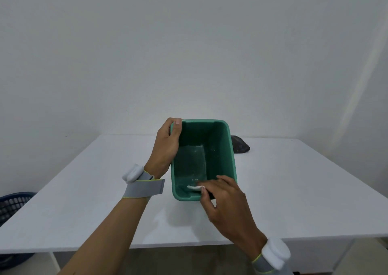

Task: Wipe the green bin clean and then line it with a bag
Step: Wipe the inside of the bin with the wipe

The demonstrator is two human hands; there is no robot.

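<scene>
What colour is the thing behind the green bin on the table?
Black bag, seen in the head view.

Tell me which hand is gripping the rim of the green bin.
The left hand, its thumb hooked over the far left corner of the green bin. The right hand instead reaches inside at the near end, holding a white wipe.

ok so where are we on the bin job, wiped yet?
Done: nothing complete. In hand: left hand grips the far-left rim of the green plastic bin; right hand pinches a small white wipe inside the near end. Pale specks remain on the floor. Left: finish wiping, then line it; the dark crumpled bag lies behind.
</scene>
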